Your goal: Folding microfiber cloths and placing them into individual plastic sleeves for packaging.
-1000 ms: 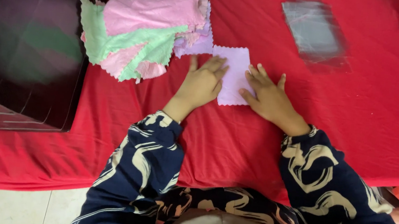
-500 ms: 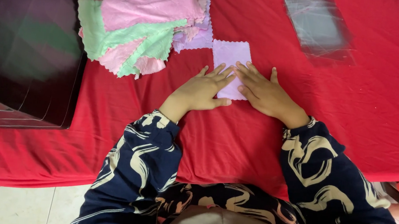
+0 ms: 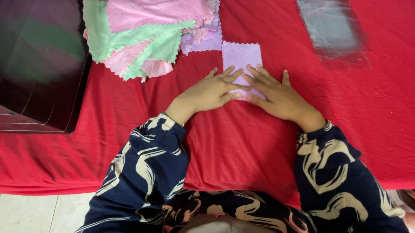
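A small folded lilac cloth [image 3: 241, 55] lies flat on the red tablecloth [image 3: 245, 144]. My left hand [image 3: 210, 92] and my right hand [image 3: 277, 93] both rest palm-down on its near edge, fingertips meeting over it, fingers spread. Neither hand grips anything. To the upper left sits a heap of pink, green and lilac cloths [image 3: 150, 28] with zigzag edges, apart from my hands.
A stack of clear plastic bags [image 3: 334, 27] lies at the back right. A dark glossy box [image 3: 25, 53] stands at the left edge of the table. The front table edge drops to a tiled floor [image 3: 22, 213].
Both hands have slid toward me along the lilac cloth, from its middle to its near edge, leaving more of the cloth uncovered.
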